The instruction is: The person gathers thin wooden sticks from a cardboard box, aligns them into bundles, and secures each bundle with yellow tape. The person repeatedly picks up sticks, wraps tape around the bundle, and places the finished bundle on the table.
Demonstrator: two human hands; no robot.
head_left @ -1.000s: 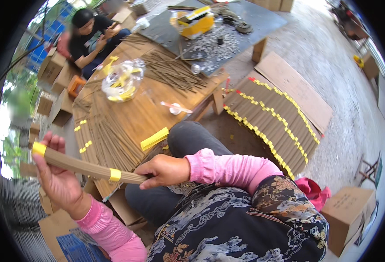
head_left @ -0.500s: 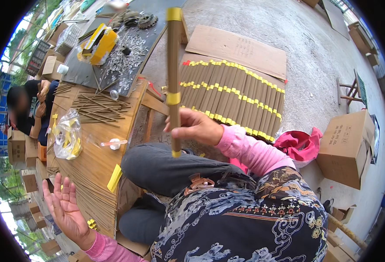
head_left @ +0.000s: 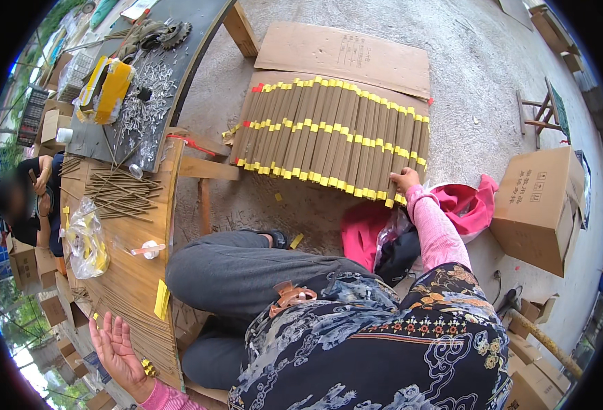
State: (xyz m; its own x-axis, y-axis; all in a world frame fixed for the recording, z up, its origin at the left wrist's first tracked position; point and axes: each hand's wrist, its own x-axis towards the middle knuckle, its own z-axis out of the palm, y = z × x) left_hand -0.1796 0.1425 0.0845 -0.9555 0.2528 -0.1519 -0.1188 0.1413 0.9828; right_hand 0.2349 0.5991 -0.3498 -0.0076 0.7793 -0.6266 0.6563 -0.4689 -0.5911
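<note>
Right hand [head_left: 405, 180] grasps a bundle [head_left: 392, 191] near its yellow end [head_left: 389, 203], a sound hold for something probably light, stiff and brittle; left hand [head_left: 118, 352], empty, spreads open.

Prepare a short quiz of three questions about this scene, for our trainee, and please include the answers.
1. Choose one. The left hand is: A) clenched into a fist; B) open-palmed; C) wrapped around a carton.
2. True or false: the right hand touches a yellow-banded stick bundle.
3. Complete: the clear plastic bag lies on the ____.

Key: 1. B; 2. True; 3. wooden table.
</note>
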